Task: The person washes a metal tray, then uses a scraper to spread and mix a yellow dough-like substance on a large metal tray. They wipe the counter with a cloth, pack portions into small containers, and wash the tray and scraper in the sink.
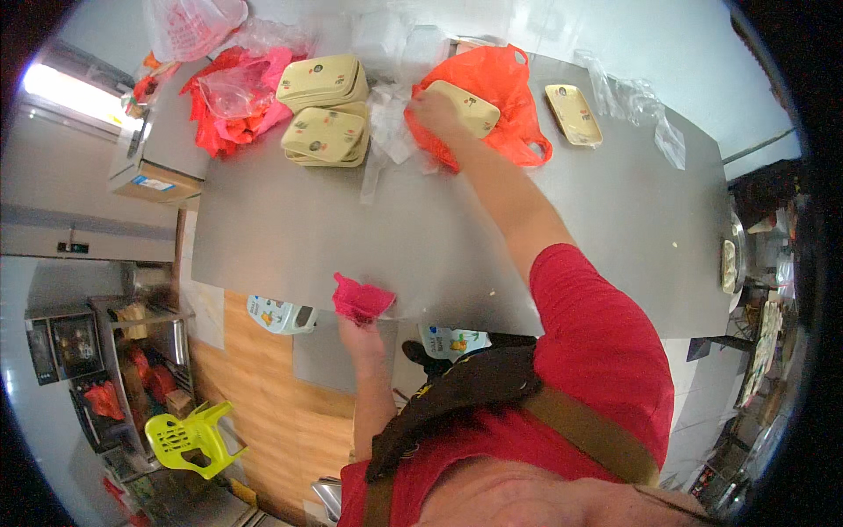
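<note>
My left hand (361,337) is at the near edge of the metal table (296,230), closed on a crumpled pink cloth (363,300). My right hand (438,113) reaches to the table's far side, at the left edge of a pale yellow printed container (484,113) that lies on a spread red plastic bag (517,72). Its fingers are blurred, so their grip does not show. Left of it, clear plastic wrap (393,125) lies beside stacked yellow containers (323,79) and a second pile (324,135). Another yellow container (573,115) lies right of the bag.
Red and pink plastic bags (230,99) lie heaped at the far left of the table, near a cardboard box (158,184). Clear bags (639,105) lie at the far right. Patterned stools (280,316) stand under the near edge; a yellow-green plastic stool (191,441) stands lower left.
</note>
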The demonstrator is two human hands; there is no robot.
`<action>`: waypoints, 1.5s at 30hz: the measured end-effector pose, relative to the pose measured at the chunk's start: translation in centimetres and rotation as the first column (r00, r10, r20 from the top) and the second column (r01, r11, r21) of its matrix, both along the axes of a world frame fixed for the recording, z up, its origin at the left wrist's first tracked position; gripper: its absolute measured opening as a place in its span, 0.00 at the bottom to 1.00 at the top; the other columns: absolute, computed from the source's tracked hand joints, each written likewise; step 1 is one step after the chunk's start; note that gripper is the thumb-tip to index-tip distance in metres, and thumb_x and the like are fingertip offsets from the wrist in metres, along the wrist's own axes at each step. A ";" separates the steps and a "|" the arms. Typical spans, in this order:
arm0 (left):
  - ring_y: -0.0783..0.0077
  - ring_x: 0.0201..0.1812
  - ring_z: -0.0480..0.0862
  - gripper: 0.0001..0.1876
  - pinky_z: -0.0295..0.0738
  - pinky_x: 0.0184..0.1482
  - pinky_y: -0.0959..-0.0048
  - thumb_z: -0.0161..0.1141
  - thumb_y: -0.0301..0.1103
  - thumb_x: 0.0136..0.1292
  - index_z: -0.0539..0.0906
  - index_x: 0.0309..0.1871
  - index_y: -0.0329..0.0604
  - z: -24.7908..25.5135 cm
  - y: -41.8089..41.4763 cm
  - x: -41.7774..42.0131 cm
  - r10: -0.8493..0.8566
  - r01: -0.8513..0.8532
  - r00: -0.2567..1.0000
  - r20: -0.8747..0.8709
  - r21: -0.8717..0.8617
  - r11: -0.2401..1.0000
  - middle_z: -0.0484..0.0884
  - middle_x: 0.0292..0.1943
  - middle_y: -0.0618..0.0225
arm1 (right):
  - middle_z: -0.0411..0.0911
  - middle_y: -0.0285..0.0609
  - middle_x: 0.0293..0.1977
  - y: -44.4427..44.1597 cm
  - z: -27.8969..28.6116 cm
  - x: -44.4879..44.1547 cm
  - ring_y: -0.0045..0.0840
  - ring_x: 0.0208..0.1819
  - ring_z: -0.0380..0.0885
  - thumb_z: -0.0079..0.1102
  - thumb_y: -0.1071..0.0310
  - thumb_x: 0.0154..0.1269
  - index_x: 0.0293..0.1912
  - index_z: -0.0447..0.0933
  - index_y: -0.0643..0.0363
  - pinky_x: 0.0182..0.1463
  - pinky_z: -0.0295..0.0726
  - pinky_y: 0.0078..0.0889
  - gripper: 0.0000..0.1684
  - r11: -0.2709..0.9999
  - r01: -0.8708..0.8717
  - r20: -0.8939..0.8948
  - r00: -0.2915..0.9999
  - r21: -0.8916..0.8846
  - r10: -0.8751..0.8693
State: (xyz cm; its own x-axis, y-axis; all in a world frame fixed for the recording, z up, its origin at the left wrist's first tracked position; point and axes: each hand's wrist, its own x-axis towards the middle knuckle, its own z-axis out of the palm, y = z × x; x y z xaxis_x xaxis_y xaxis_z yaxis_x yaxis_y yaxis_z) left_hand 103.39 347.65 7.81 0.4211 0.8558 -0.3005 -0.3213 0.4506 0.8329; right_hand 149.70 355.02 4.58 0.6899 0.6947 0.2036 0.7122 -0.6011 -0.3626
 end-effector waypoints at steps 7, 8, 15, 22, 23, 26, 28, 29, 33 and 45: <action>0.58 0.59 0.74 0.23 0.68 0.62 0.53 0.40 0.46 0.74 0.68 0.62 0.39 1.3 0.6 1.4 -0.001 0.003 0.999 0.041 -0.052 0.999 0.73 0.59 0.58 | 0.75 0.42 0.52 -8.9 0.6 4.7 0.36 0.58 0.70 0.55 0.61 0.58 0.47 0.78 0.50 0.54 0.69 0.55 0.16 0.866 0.280 -0.053 0.942 -0.415 -0.331; 0.59 0.60 0.73 0.23 0.67 0.63 0.53 0.40 0.46 0.74 0.68 0.62 0.40 1.3 0.9 2.5 0.000 0.002 0.999 0.048 -0.051 0.999 0.73 0.60 0.58 | 0.75 0.43 0.53 -8.9 0.6 5.3 0.37 0.59 0.69 0.56 0.60 0.58 0.48 0.78 0.50 0.54 0.70 0.54 0.17 0.863 0.241 -0.100 0.944 -0.444 -0.314; 0.60 0.61 0.72 0.23 0.67 0.63 0.55 0.40 0.45 0.73 0.67 0.65 0.44 1.8 2.9 7.6 -0.042 0.052 0.993 0.113 -0.089 0.995 0.72 0.61 0.62 | 0.74 0.45 0.52 -8.5 0.1 5.3 0.41 0.57 0.71 0.58 0.56 0.56 0.50 0.73 0.53 0.56 0.71 0.50 0.22 0.899 0.219 -0.138 0.947 -0.379 -0.289; 0.59 0.62 0.72 0.23 0.66 0.64 0.55 0.41 0.45 0.72 0.67 0.65 0.45 3.9 3.3 7.3 -0.016 0.076 0.932 0.361 -0.151 0.986 0.72 0.62 0.62 | 0.80 0.49 0.43 -10.0 -2.6 8.2 0.39 0.49 0.77 0.57 0.54 0.58 0.49 0.73 0.53 0.51 0.75 0.48 0.21 0.937 0.225 -0.076 0.964 -0.266 -0.253; 0.59 0.62 0.72 0.23 0.66 0.64 0.56 0.41 0.44 0.72 0.67 0.65 0.45 4.2 3.3 7.3 -0.024 0.077 0.938 0.347 -0.141 0.987 0.72 0.62 0.62 | 0.80 0.49 0.42 -10.2 -2.4 8.0 0.39 0.47 0.78 0.56 0.55 0.59 0.48 0.73 0.54 0.49 0.76 0.47 0.20 0.948 0.251 -0.078 0.960 -0.194 -0.270; 0.61 0.62 0.72 0.22 0.66 0.64 0.58 0.43 0.41 0.71 0.67 0.65 0.44 4.5 4.2 7.3 -0.089 0.093 0.964 0.250 -0.004 0.996 0.72 0.62 0.63 | 0.80 0.49 0.37 -9.4 0.2 6.1 0.41 0.40 0.80 0.54 0.58 0.63 0.44 0.71 0.56 0.42 0.78 0.45 0.14 0.968 0.201 -0.111 0.976 0.153 -0.185; 0.63 0.61 0.72 0.22 0.67 0.63 0.61 0.44 0.39 0.71 0.67 0.65 0.44 3.8 5.6 8.7 -0.192 0.165 0.975 0.113 0.215 0.963 0.72 0.61 0.64 | 0.80 0.48 0.33 -9.9 2.4 4.1 0.42 0.35 0.80 0.53 0.62 0.64 0.41 0.69 0.57 0.38 0.78 0.42 0.10 0.940 0.133 -0.066 0.991 0.313 -0.118; 0.65 0.60 0.72 0.21 0.66 0.63 0.62 0.45 0.37 0.71 0.67 0.65 0.43 4.2 6.2 9.2 -0.213 0.276 0.958 -0.192 0.410 0.869 0.72 0.60 0.64 | 0.79 0.49 0.32 -10.1 4.0 2.1 0.42 0.33 0.80 0.53 0.64 0.65 0.40 0.68 0.57 0.37 0.78 0.40 0.08 0.934 0.090 -0.024 0.996 0.346 -0.087; 0.63 0.67 0.64 0.21 0.55 0.67 0.61 0.48 0.38 0.68 0.69 0.62 0.44 -1.0 6.9 13.9 -0.438 0.377 0.896 0.077 0.391 0.840 0.66 0.65 0.59 | 0.77 0.51 0.28 -10.4 9.9 -11.5 0.41 0.28 0.79 0.55 0.70 0.63 0.38 0.68 0.59 0.31 0.77 0.40 0.07 0.829 0.020 -0.073 0.997 0.559 0.025; 0.71 0.44 0.79 0.12 0.73 0.47 0.70 0.51 0.33 0.66 0.80 0.43 0.35 -3.9 28.1 2.1 0.174 -0.166 0.985 0.015 0.379 0.910 0.81 0.41 0.67 | 0.77 0.38 0.26 -1.1 11.2 -28.8 0.15 0.29 0.76 0.56 0.73 0.65 0.35 0.71 0.65 0.33 0.75 0.21 0.05 0.842 0.187 -0.380 0.925 0.506 0.023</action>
